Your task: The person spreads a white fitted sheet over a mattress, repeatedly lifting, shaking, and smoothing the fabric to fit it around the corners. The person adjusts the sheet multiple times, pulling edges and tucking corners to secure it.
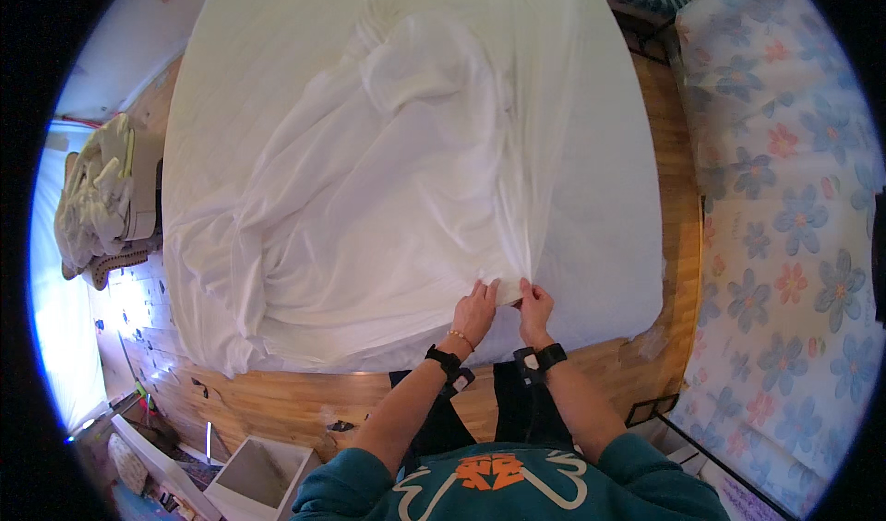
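Note:
A large white sheet point(332, 209) lies rumpled over the mattress point(602, 244), covering its left and middle parts. At the near side of the bed, my left hand point(476, 311) grips the sheet's edge. Just to its right, my right hand point(535, 308) pinches the same edge near a corner. Taut folds run from my right hand up toward the far end of the bed. The right strip of the mattress is uncovered. Each of my wrists carries a black strap with a small device.
A bed with a flowered cover point(782, 244) stands to the right, past a strip of wooden floor point(668, 175). At left, piled cloth point(97, 189) rests on a chair. A white open box point(263, 476) sits at the lower left, near a bright window point(66, 265).

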`<control>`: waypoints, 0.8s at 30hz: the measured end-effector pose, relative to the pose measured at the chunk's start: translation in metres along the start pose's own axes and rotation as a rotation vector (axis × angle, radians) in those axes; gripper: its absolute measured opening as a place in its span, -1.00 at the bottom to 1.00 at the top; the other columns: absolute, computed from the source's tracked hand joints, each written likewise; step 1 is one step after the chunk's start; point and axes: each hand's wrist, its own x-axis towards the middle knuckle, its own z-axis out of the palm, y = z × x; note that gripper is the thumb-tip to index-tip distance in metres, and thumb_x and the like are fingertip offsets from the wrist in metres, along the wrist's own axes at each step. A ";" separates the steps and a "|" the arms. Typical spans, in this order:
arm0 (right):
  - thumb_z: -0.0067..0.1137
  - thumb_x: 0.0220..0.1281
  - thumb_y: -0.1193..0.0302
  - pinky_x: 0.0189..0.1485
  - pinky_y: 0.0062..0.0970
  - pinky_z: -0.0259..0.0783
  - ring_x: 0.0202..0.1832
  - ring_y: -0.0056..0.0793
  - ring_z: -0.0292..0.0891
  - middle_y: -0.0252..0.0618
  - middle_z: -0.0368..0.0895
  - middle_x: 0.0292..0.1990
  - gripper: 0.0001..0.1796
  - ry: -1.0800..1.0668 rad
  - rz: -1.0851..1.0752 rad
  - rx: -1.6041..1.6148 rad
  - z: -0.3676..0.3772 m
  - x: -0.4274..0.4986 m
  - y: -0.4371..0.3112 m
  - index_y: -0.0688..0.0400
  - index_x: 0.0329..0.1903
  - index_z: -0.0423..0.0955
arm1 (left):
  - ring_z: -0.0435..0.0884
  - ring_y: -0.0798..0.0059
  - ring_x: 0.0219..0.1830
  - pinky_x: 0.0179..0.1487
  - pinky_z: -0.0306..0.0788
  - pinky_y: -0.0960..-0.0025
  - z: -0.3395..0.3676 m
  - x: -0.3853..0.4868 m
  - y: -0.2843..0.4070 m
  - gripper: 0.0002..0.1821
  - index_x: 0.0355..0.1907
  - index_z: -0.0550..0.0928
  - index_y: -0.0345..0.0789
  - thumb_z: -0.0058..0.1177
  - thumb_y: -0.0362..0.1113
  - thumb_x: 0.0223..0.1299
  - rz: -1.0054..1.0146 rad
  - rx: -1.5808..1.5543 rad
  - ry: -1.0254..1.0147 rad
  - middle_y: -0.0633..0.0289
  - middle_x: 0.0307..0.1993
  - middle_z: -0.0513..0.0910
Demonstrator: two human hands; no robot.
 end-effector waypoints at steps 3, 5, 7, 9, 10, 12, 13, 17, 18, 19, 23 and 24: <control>0.18 0.30 0.33 -0.45 -0.54 0.39 -0.51 -0.60 0.41 -0.33 0.54 -0.47 -0.72 -0.090 0.026 0.040 -0.008 0.016 -0.035 0.32 -0.38 0.54 | 0.60 0.23 -0.40 -0.31 0.47 0.28 0.022 0.019 0.033 -0.79 -0.13 0.48 -0.27 -0.05 -0.41 0.14 0.014 0.085 0.181 0.14 -0.34 0.53; 0.18 0.29 0.34 -0.45 -0.54 0.39 -0.50 -0.61 0.42 -0.32 0.55 -0.47 -0.73 -0.163 0.029 0.028 -0.013 0.034 -0.055 0.33 -0.38 0.54 | 0.61 0.24 -0.38 -0.30 0.47 0.28 0.030 0.018 0.051 -0.81 -0.15 0.49 -0.26 -0.05 -0.39 0.15 0.027 0.102 0.241 0.14 -0.36 0.53; 0.20 0.22 0.36 -0.41 -0.54 0.41 -0.46 -0.59 0.46 -0.28 0.58 -0.43 -0.76 -0.305 0.051 -0.020 -0.008 0.059 -0.072 0.34 -0.30 0.54 | 0.62 0.19 -0.42 -0.32 0.46 0.22 0.032 0.010 0.062 -0.79 -0.15 0.51 -0.31 -0.01 -0.46 0.12 0.001 0.093 0.243 0.08 -0.10 0.62; 0.18 0.22 0.34 -0.37 -0.51 0.47 -0.43 -0.57 0.50 -0.27 0.60 -0.39 -0.74 -0.447 0.140 -0.045 0.004 0.086 -0.088 0.32 -0.22 0.52 | 0.61 0.17 -0.43 -0.30 0.47 0.21 0.028 -0.001 0.073 -0.77 -0.12 0.53 -0.33 -0.01 -0.46 0.12 0.037 0.098 0.353 0.07 -0.01 0.62; 0.20 0.18 0.38 -0.37 -0.49 0.45 -0.44 -0.54 0.49 -0.26 0.59 -0.41 -0.76 -0.453 0.161 -0.032 0.012 0.096 -0.092 0.32 -0.23 0.52 | 0.61 0.15 -0.42 -0.29 0.48 0.21 0.024 -0.008 0.076 -0.74 -0.09 0.54 -0.33 0.01 -0.45 0.11 0.010 0.072 0.339 0.06 0.08 0.59; 0.25 0.10 0.44 -0.37 -0.44 0.42 -0.46 -0.48 0.48 -0.25 0.59 -0.44 -0.79 -0.418 0.245 -0.030 0.030 0.118 -0.100 0.31 -0.25 0.51 | 0.64 0.24 -0.39 -0.28 0.47 0.27 0.017 -0.023 0.082 -0.76 -0.13 0.54 -0.31 0.01 -0.45 0.09 -0.009 0.100 0.321 0.04 0.07 0.60; 0.24 0.10 0.46 -0.35 -0.42 0.43 -0.46 -0.45 0.48 -0.25 0.59 -0.44 -0.80 -0.404 0.185 -0.029 0.039 0.129 -0.103 0.30 -0.26 0.51 | 0.66 0.28 -0.37 -0.27 0.47 0.30 0.014 -0.030 0.085 -0.76 -0.15 0.54 -0.29 0.01 -0.45 0.07 -0.021 0.120 0.314 0.03 0.07 0.60; 0.24 0.05 0.48 -0.29 -0.39 0.45 -0.41 -0.38 0.52 -0.21 0.62 -0.41 -0.81 -0.327 -0.013 -0.047 0.069 0.165 -0.118 0.33 -0.28 0.53 | 0.65 0.29 -0.40 -0.28 0.47 0.32 0.010 -0.052 0.088 -0.76 -0.15 0.55 -0.29 0.02 -0.45 0.06 0.014 0.103 0.306 0.04 0.05 0.61; 0.25 0.05 0.47 -0.29 -0.40 0.45 -0.40 -0.39 0.52 -0.20 0.62 -0.40 -0.80 -0.293 -0.041 -0.160 0.072 0.173 -0.124 0.34 -0.28 0.53 | 0.65 0.29 -0.37 -0.27 0.47 0.32 0.012 -0.058 0.087 -0.75 -0.16 0.55 -0.27 0.04 -0.44 0.03 -0.011 0.118 0.271 0.04 0.04 0.62; 0.26 0.05 0.46 -0.29 -0.41 0.44 -0.40 -0.41 0.52 -0.19 0.63 -0.39 -0.78 -0.217 -0.048 -0.295 0.071 0.179 -0.129 0.35 -0.28 0.54 | 0.66 0.29 -0.35 -0.27 0.46 0.32 0.014 -0.061 0.086 -0.75 -0.16 0.55 -0.26 0.04 -0.45 0.03 -0.016 0.120 0.287 0.04 0.04 0.62; 0.21 0.19 0.38 -0.25 -0.49 0.45 -0.32 -0.49 0.54 -0.21 0.64 -0.31 -0.72 -0.478 -0.072 -0.144 0.015 0.174 -0.143 0.38 -0.18 0.54 | 0.67 0.28 -0.19 -0.24 0.46 0.30 0.028 -0.069 0.078 -0.74 -0.16 0.55 -0.24 0.01 -0.48 0.04 -0.041 0.097 0.245 0.06 -0.04 0.65; 0.19 0.21 0.37 -0.25 -0.50 0.44 -0.32 -0.50 0.54 -0.22 0.64 -0.30 -0.70 -0.463 -0.084 -0.149 -0.007 0.169 -0.145 0.38 -0.16 0.54 | 0.67 0.28 -0.13 -0.22 0.46 0.28 0.031 -0.069 0.074 -0.74 -0.16 0.55 -0.24 0.00 -0.49 0.05 -0.050 0.091 0.221 0.07 -0.07 0.66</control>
